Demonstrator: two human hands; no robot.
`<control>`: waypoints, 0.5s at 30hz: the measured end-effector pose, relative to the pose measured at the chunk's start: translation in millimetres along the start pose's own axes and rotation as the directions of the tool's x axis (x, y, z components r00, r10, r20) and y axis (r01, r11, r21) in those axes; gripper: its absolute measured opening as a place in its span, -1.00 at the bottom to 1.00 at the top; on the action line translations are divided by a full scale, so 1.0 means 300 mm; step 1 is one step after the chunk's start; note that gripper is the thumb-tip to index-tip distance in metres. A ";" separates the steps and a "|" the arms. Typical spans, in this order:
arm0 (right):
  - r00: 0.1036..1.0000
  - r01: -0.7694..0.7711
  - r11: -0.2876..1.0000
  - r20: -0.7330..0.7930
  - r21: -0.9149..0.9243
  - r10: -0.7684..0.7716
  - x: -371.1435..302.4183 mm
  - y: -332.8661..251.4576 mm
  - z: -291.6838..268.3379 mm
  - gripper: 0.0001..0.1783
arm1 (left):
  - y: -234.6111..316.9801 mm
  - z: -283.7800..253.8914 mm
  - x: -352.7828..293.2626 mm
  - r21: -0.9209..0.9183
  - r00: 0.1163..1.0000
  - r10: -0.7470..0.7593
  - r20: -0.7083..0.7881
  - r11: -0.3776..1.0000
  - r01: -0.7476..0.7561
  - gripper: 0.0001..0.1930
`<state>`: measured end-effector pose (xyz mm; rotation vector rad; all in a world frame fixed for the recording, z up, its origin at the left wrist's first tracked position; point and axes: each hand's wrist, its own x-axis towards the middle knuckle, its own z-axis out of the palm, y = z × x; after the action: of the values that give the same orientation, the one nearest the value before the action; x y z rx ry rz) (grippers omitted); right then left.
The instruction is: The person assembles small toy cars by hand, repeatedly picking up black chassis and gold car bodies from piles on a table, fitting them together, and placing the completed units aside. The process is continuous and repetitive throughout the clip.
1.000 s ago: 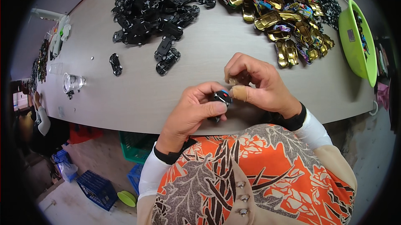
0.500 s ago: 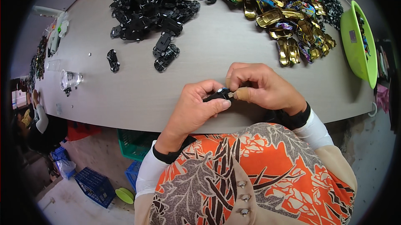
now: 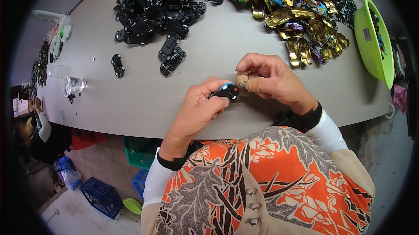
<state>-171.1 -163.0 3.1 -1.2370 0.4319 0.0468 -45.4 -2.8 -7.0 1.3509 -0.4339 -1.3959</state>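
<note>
My left hand (image 3: 198,108) grips a small black toy car part (image 3: 226,91) just above the near edge of the grey table (image 3: 144,95). My right hand (image 3: 270,80) is right beside it, its bandaged fingertips pinched together at the part's right end. Whether the right fingers hold something tiny of their own is hidden. A heap of black toy car chassis (image 3: 159,6) lies at the far left of the table, and a heap of gold and coloured toy car bodies (image 3: 297,12) at the far right.
A green bowl (image 3: 371,47) stands at the table's right edge. Loose black chassis (image 3: 171,56) and a single one (image 3: 117,64) lie mid-table. A clear cup (image 3: 72,85) sits at the left. Blue crates (image 3: 100,195) and a green crate (image 3: 139,152) stand on the floor. Another person (image 3: 41,126) is at far left.
Both hands have shifted slightly and the black part has turned in my left hand, now showing its side with a blue spot. My right fingers have come off to its right end.
</note>
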 end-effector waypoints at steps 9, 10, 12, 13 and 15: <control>0.974 0.212 0.945 0.136 -0.249 -0.183 0.010 0.035 0.012 -0.88 | -0.025 0.014 0.000 -0.115 0.961 0.234 -0.149 0.961 -0.252 -0.72; 0.966 0.238 0.939 0.156 -0.249 -0.204 0.011 0.045 0.008 -0.87 | -0.022 0.012 0.002 -0.143 0.961 0.216 -0.170 0.960 -0.241 -0.73; 0.949 0.291 0.924 0.194 -0.248 -0.246 0.008 0.057 0.005 -0.86 | -0.015 0.008 0.001 -0.199 0.962 0.179 -0.208 0.955 -0.220 -0.75; 0.941 0.309 0.913 0.228 -0.267 -0.252 0.004 0.046 0.008 -0.89 | -0.036 0.017 0.009 -0.216 0.947 0.236 -0.217 0.934 -0.283 -0.80; 0.964 0.238 0.959 0.158 -0.156 -0.214 -0.002 0.021 0.011 -0.91 | -0.045 -0.016 0.007 -0.263 0.972 0.191 -0.136 0.939 -0.222 -0.83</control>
<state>-172.4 -157.8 -1.4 -1.4392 0.1637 -0.0252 -46.6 2.1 -20.5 1.1122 -0.2866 -1.1551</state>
